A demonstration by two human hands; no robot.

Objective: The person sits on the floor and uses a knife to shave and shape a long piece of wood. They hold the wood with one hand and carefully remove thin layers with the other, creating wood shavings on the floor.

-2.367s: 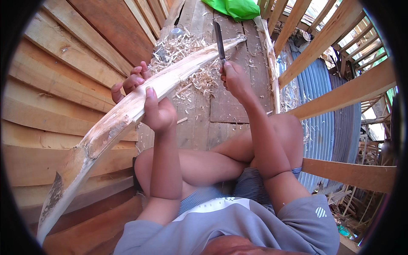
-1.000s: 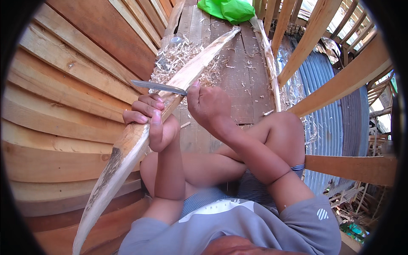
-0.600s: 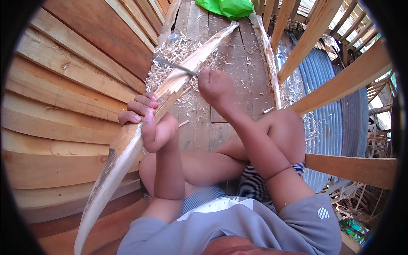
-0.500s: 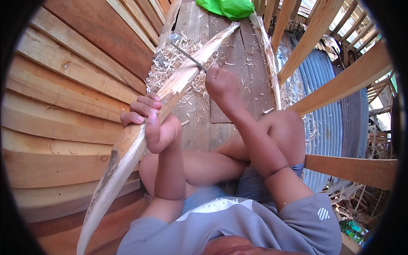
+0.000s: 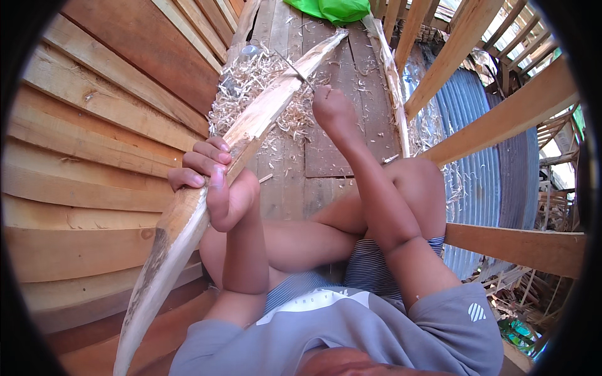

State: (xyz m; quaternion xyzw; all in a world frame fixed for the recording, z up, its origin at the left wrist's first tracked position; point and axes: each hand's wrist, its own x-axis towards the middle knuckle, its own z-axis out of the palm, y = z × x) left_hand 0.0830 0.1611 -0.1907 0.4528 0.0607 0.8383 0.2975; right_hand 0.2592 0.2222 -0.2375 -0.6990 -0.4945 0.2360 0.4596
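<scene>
A long, tapered piece of pale wood [image 5: 266,103] slants from the lower left toward the far middle, with its upper face freshly shaved. My left hand [image 5: 210,175] wraps around its middle, the thumb pressed to the near side. Closer to the far end, my right hand [image 5: 334,113] is closed in a fist around a knife, whose handle is hidden in the fingers. The thin dark knife blade [image 5: 293,67] lies across the top of the wood, pointing away to the left.
Curled shavings [image 5: 241,103] cover much of the plank floor [image 5: 329,147]. A plank wall [image 5: 106,141] rises on the left. Wooden rails [image 5: 495,128] stand on the right, with corrugated metal sheets [image 5: 470,163] beyond. Green plastic [image 5: 332,7] lies at the far end.
My right hand and the knife have slid farther away along the wood, toward its far tip. My left hand keeps its hold in the same spot on the wood.
</scene>
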